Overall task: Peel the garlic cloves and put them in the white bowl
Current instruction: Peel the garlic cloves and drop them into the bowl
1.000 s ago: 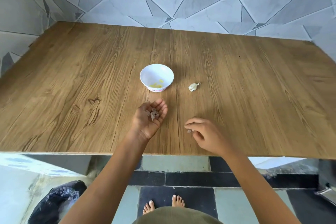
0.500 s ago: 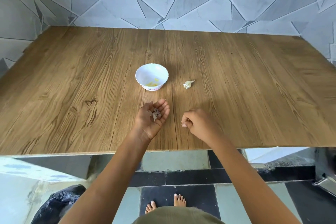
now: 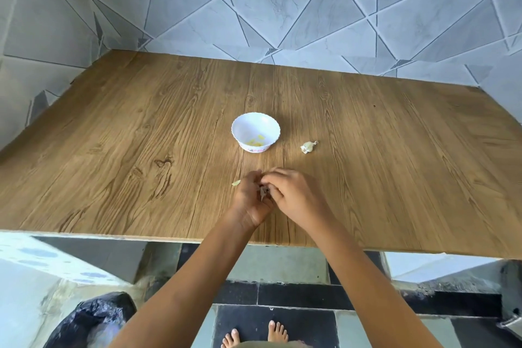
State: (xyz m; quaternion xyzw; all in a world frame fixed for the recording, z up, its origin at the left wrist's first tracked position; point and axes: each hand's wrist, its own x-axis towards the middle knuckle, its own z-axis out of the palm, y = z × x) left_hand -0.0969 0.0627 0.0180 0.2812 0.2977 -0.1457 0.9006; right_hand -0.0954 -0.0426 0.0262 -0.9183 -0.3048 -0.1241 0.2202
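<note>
so both hands are bunched together low on the desk point(image 3: 141, 150), close to its front edge; the left hand point(image 3: 247, 203) is cupped, fingers curled around some dark peels point(image 3: 264, 193); the right hand point(image 3: 296, 198) sits at its 3 o'clock, touching it, fingers bent in tight with the tips pinching at the same peels, so it's a narrow grip on both sides; the bowl point(image 3: 244, 126) stands upright at 12 o'clock from the hands, well apart from them, with a few yellowish cloves point(image 3: 255, 143) in the bottom; the garlic point(image 3: 308, 147), in its pale skin, lies on the bare wood at 3 o'clock of the bowl, near it but not touching, roughly 1 o'clock from the hands; there's a tiny pale bit point(image 3: 236, 183) on the desk just beside the left hand at its 10 o'clock, can't tell if it's clove or skin; below the desk edge you get bare feet point(image 3: 254, 336) at 6 o'clock and a black bag point(image 3: 93, 319) on the floor at 7 o'clock; grey tiled wall point(image 3: 310, 8) behind at 12
</note>
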